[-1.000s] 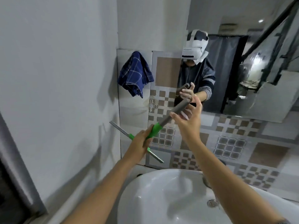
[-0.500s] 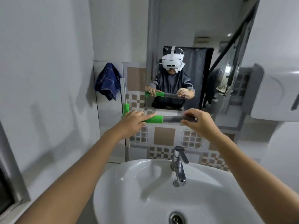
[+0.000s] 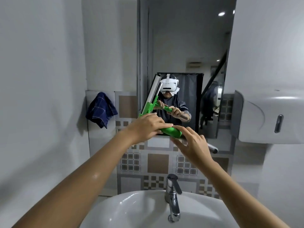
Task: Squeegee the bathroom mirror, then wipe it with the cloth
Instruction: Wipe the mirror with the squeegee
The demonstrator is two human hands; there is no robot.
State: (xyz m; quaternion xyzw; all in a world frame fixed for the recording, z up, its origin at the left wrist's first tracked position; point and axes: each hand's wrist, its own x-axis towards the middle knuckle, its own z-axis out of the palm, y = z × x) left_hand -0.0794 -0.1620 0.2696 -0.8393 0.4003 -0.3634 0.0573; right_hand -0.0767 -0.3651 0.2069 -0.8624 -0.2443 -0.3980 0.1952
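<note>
- Grey bathroom walls frame a tall mirror (image 3: 185, 46), which hangs above a band of patterned tiles (image 3: 158, 163) and a white sink (image 3: 131, 211) with a chrome tap (image 3: 171, 195).
- On the right wall a white dispenser (image 3: 269, 117) sits just beside the mirror's edge.
- Left of the mirror, a blue checked cloth (image 3: 101, 110) hangs on the tiled wall, well apart from both hands.
- Both bare forearms reach forward and up over the sink, converging at the mirror's lower left corner.
- The green squeegee (image 3: 171, 131) is held between the two hands, its handle slanting down to the right and its grey end poking out past the right wrist.
- Its blade (image 3: 153, 91) runs up and slightly right along the mirror's left edge; whether the rubber touches the glass cannot be told.
- The left hand (image 3: 146, 127) lies palm down over the handle near the green head, fingers pressed together and curled over the top, thumb hidden beneath.
- The right hand (image 3: 192, 145) is lower and to the right, back of the hand toward the camera, fingers slightly spread and wrapped round the lower handle, with the index finger stretched along the green section.
- The two hands' fingertips nearly meet on the green grip.
- In the mirror, the reflected person wears a white headset and holds the squeegee in the same two-handed grip.
</note>
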